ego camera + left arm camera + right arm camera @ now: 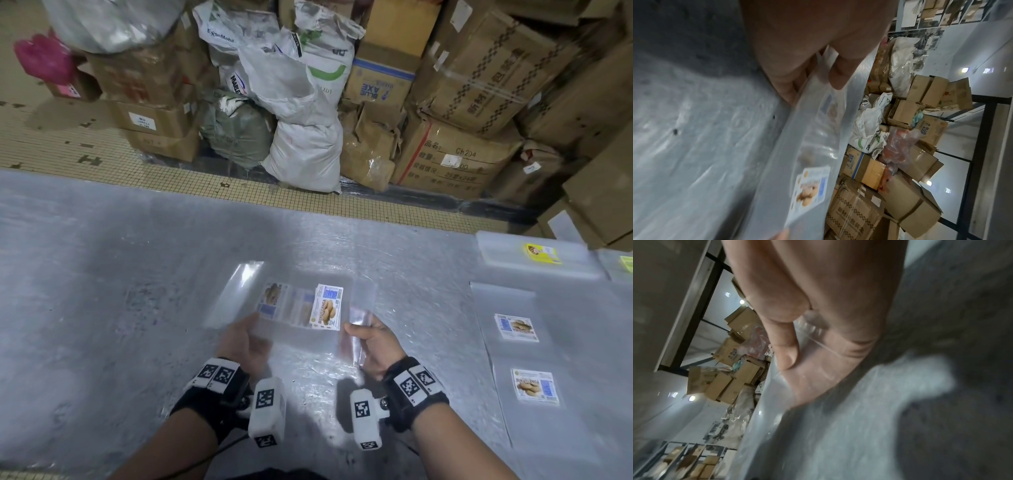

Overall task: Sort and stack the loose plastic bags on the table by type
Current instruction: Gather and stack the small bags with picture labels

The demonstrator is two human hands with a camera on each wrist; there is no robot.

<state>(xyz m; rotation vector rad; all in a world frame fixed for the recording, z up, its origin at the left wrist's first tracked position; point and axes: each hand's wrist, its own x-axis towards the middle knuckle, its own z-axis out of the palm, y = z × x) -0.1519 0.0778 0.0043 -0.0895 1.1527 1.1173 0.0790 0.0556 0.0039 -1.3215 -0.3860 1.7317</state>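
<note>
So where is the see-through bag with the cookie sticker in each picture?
Head view: the clear plastic bag with the white-and-blue cookie label is at centre, held between the left hand and right hand.
Left wrist view: it runs down the middle, label near the bottom.
Right wrist view: only clear film under the thumb; no label shows.
Shared landmark: the brown cardboard box printed BLUE AXE.

The clear plastic bags [294, 308] carry a white label [327, 307] printed with tan biscuits and a blue block, over a mottled grey tabletop [102, 291]. At three o'clock, flat clear bags [520, 349] bear similar white, tan and blue labels, and at two o'clock a stack [534, 258] shows a yellow label. Black wrist straps [411, 394] hold black-and-white square markers; the floor [68, 144] is tiled in small beige squares.
</note>
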